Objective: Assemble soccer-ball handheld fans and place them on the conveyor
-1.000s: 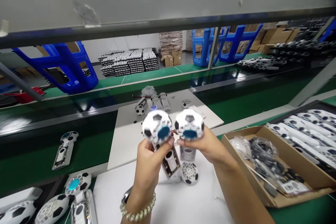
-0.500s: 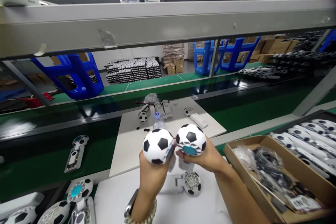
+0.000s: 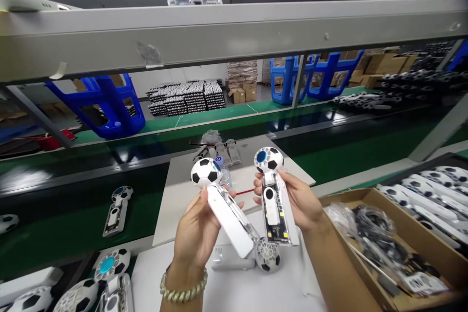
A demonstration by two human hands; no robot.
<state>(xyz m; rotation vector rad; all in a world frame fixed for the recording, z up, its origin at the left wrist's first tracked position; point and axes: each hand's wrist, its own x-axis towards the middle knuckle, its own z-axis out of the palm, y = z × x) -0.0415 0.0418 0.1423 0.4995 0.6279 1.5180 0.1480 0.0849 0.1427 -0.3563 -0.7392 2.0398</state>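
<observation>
Over the white work surface, my left hand (image 3: pixel 199 226) is closed round a handheld fan with a soccer-ball head (image 3: pixel 205 172); its plain white handle slants down to the right. My right hand (image 3: pixel 302 200) grips a second soccer-ball fan (image 3: pixel 275 207) upright, its clear front with circuit board and grey-black oval button facing me. Both heads show a blue disc. Beneath them, another soccer-ball fan (image 3: pixel 268 254) lies on the white surface, partly hidden by the held fans. A clear bottle with a purple cap (image 3: pixel 219 161) stands behind the left fan.
A cardboard box (image 3: pixel 351 253) with cables and plastic bags is at the right, beside a tray of fans (image 3: pixel 435 195). More fans lie at the lower left (image 3: pixel 113 265) and on the green belt (image 3: pixel 117 209). A shelf beam (image 3: pixel 234 29) crosses above.
Both fans have turned from heads toward me to handles showing, and my hands have moved apart. The fan on the belt has shifted right, and another has appeared at the left edge.
</observation>
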